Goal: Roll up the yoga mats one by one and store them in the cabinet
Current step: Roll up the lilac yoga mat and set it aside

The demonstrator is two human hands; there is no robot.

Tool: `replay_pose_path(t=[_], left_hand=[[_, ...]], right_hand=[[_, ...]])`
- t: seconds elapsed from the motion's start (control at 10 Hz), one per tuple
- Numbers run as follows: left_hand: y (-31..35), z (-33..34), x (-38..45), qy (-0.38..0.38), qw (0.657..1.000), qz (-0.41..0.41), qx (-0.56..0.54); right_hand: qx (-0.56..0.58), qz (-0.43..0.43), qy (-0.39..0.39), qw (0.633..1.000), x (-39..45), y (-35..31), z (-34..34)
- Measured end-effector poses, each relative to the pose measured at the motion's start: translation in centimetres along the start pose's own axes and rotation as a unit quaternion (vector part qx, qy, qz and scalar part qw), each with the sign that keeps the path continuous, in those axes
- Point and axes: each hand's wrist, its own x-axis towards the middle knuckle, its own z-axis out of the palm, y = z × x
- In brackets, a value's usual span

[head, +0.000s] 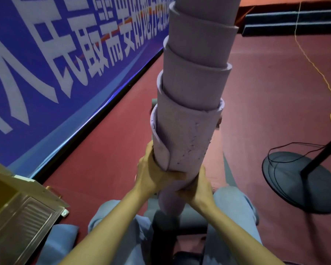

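Observation:
A pale purple yoga mat (191, 88) stands upright in front of me, rolled but telescoped, its layers stepping upward out of the top of the frame. My left hand (153, 175) grips the roll low on its left side, fingers wrapped across the front. My right hand (199, 188) grips it from the right, just below the left one. The roll's bottom end (170, 205) hangs between my knees. A grey mat (191, 220) lies flat on the floor under it.
A beige cabinet (17, 213) with a louvred door sits at the lower left. A blue banner (55, 54) lines the wall on the left. A black fan base (302, 180) with cable stands on the right of the red floor, by a yellow cord (321, 77).

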Motion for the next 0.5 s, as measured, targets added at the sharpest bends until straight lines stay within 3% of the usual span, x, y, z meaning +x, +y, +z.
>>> replay_pose_path(t=[0.1,0.2,0.3,0.5], left_hand=[[-2.6,1.6,1.1,0.029,0.999,0.01,-0.037],[-2.3,2.3,1.8,0.018,0.997,-0.003,-0.07],[-3.0,2.5,3.1,0.011,0.997,-0.005,-0.071],[-5.6,4.3,4.1,-0.039,0.997,-0.047,-0.05]], right_hand=[[-0.03,0.049,0.002,0.998,1.8,0.9,0.6],[0.009,0.082,0.015,0.996,3.6,1.3,1.1],[-0.031,0.041,-0.009,0.999,4.6,1.3,1.0],[0.001,-0.01,-0.029,1.0,7.2,1.4,1.4]])
